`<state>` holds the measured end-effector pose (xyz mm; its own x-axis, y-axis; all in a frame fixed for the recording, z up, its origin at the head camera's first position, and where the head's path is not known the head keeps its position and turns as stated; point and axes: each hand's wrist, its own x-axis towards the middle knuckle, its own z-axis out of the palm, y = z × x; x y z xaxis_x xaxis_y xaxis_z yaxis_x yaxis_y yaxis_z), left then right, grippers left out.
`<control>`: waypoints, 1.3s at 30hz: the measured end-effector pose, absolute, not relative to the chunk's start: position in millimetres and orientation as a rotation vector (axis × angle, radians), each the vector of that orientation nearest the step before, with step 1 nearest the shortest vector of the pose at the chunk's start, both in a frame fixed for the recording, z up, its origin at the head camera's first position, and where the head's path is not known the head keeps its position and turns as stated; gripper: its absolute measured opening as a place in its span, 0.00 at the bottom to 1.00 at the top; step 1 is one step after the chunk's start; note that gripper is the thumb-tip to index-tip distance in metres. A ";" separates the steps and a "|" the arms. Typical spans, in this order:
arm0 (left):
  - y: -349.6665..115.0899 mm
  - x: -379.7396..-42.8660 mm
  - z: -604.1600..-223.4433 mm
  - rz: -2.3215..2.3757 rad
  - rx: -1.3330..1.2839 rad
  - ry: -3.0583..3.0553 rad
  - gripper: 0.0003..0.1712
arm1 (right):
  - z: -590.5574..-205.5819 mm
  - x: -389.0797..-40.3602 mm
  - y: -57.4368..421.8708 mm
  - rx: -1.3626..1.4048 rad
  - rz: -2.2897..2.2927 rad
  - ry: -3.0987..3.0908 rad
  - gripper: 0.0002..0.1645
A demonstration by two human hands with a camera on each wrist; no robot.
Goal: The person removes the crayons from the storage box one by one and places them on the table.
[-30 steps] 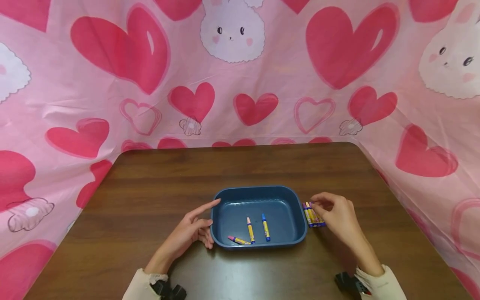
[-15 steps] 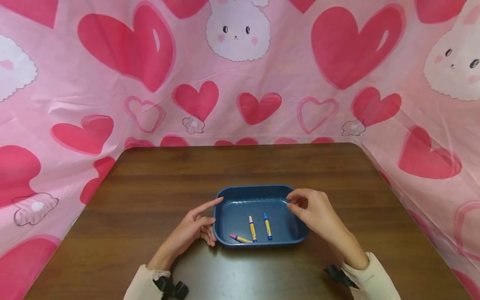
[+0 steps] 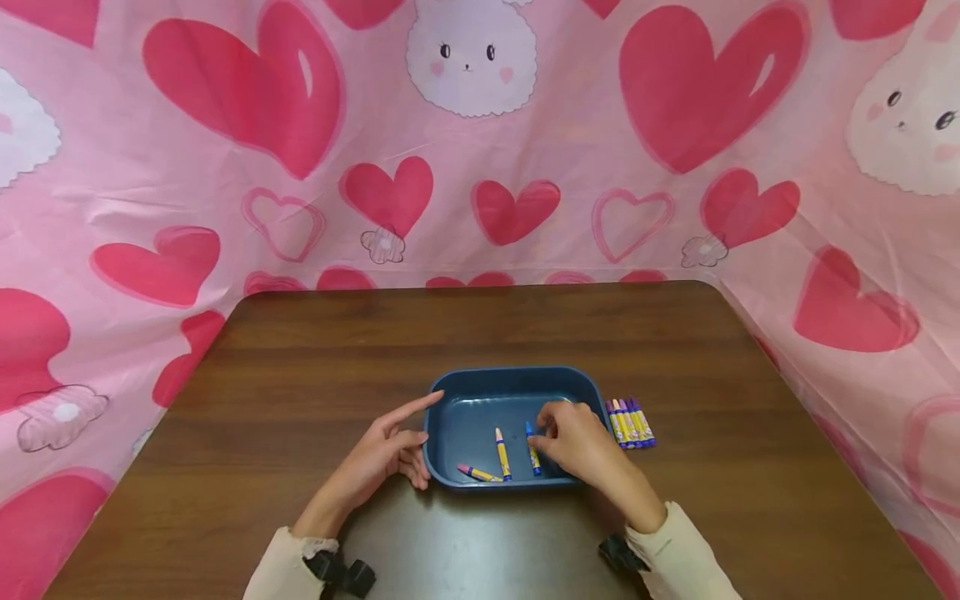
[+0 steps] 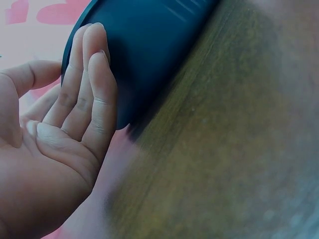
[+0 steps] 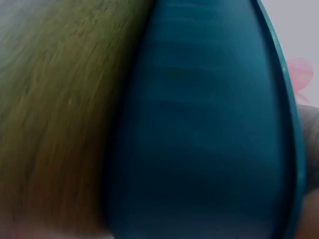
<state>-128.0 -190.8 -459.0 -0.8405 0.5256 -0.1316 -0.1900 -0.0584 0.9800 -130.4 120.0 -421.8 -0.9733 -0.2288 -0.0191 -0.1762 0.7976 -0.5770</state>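
Observation:
Inside the dark blue tray (image 3: 517, 383) lie a blue crayon (image 3: 534, 460), a pale peach crayon (image 3: 502, 456) and a pink crayon (image 3: 480, 474), all in yellow wrappers. My right hand (image 3: 581, 440) is over the tray's right half, thumb and index finger apart at the blue crayon; its thumb covers part of it. Whether they touch it cannot be seen. My left hand (image 3: 390, 450) rests against the tray's left end, index finger stretched along the rim. The left wrist view shows the left hand (image 4: 70, 114) with several extended fingers against the tray wall (image 4: 144, 50).
Several crayons (image 3: 630, 423) lie side by side just right of the tray on the brown wooden table (image 3: 360, 350). A pink cloth (image 3: 442, 150) with hearts and rabbits hangs around the table's far and side edges. The right wrist view is blurred and mostly shows the tray's outer wall (image 5: 199, 119).
My right hand has moved left from the crayon row, over the tray's right rim, and down to the blue crayon. The row is uncovered now. The left hand stays at the tray's left end.

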 end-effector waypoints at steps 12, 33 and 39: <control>-191.9 -129.1 -460.0 1.953 0.406 1.717 0.33 | -428.6 -133.6 114.0 -0.408 -0.761 2.854 0.10; -190.1 -130.6 -458.6 1.933 0.380 1.736 0.32 | -428.1 -131.8 118.6 -0.617 -0.810 2.909 0.04; -190.1 -129.6 -459.1 1.935 0.366 1.738 0.33 | -429.1 -130.8 117.2 -0.658 -0.823 2.978 0.03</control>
<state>-129.6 -190.1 -459.1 -0.8340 0.5354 -0.1336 -0.1901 -0.0515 0.9804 -130.8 117.2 -429.1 -0.9132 -0.3880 0.1248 -0.3970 0.7776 -0.4875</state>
